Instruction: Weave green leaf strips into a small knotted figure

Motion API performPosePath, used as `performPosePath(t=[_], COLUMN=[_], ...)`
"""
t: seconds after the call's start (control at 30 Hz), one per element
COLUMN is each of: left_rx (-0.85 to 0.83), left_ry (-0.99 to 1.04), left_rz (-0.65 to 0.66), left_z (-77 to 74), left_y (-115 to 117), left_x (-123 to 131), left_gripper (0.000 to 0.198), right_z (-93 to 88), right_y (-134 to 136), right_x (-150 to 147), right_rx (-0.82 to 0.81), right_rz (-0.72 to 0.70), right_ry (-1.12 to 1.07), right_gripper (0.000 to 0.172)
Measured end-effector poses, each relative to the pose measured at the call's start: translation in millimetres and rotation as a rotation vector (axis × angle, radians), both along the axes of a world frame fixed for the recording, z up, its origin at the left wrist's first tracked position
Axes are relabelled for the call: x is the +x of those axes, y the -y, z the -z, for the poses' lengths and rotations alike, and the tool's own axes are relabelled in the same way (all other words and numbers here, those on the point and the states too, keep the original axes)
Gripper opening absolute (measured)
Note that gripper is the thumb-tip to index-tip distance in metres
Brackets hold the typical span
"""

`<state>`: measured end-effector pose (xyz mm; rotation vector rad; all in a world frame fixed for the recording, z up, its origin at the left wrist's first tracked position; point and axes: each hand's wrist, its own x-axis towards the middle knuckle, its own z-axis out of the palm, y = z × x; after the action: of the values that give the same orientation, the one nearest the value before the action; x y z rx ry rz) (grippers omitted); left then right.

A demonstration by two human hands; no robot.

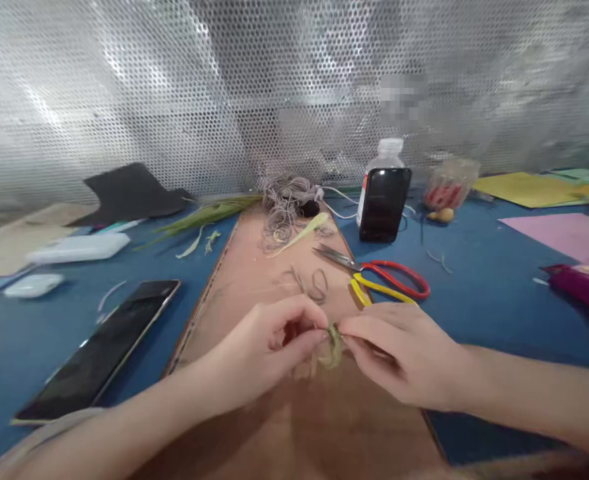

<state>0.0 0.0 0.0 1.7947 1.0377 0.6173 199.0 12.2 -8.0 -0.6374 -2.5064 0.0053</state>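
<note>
So, starting right at the grip: our left hand [262,350] pinches one side of a small green fibre bundle [334,350] between thumb and index finger, and our right hand [407,353] pinches the other side. Both grips are closed on it, lower centre of the frame, with a bit curving down below the fingertips. We reckon it's held from both sides because it's soft and would flop otherwise. Can't tell if it's knotted or just bent, too blurry.

Underneath is a brown board [219,320], probably there as a firm surface. Just above the hands lie some loose grey curls [319,288], and the scissors [357,267] straddle the board and the blue worktop [479,307], handles near the right hand, so we guess they're parked for an easy grab. Upper centre, a grey yarn tangle [290,192] sits at the board's far end, likely out of the way. Right of that, a black phone [385,205] leans on a bottle [390,149], apparently its prop.
</note>
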Motion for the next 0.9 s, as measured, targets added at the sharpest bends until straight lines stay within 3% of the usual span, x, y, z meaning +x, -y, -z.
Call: performPosePath(t=[0.23, 0.43, 0.57, 0.67, 0.8, 0.9], left_rx=[0.035, -0.017, -0.034, -0.016, 0.172, 0.43], left_ry=[-0.022, 0.062, 0.12, 0.114, -0.003, -0.064], left_rz=[-0.036, -0.144, -0.16, -0.106, -0.107, -0.172], left_z=[3.6, 6.1, 7.1, 7.8, 9.2, 10.1], left_y=[-0.4, -1.1, 1.1, 4.3, 4.2, 0.6], left_x=[0.9, 3.3, 5.7, 5.5, 1.6, -0.6], left_gripper=[0.011, 0.01, 0.011, 0.012, 0.018, 0.012], right_z=[2.5, -3.5, -3.4, -0.5, 0.2, 0.1], right_y=[-3.5, -3.9, -1.5, -0.9, -3.3, -6.0], right_x=[0.9, 1.5, -1.9, -3.2, -1.0, 1.1], right_rx=[0.056, 0.17, 0.091, -0.004, -0.019, -0.003], right_rz=[-0.001, 0.139, 0.092, 0.093, 0.075, 0.065], right_ry=[-0.018, -0.178, -0.138, -0.119, -0.146, -0.144], right_gripper=[0.014, 0.005, 0.014, 0.01, 0.008, 0.007])
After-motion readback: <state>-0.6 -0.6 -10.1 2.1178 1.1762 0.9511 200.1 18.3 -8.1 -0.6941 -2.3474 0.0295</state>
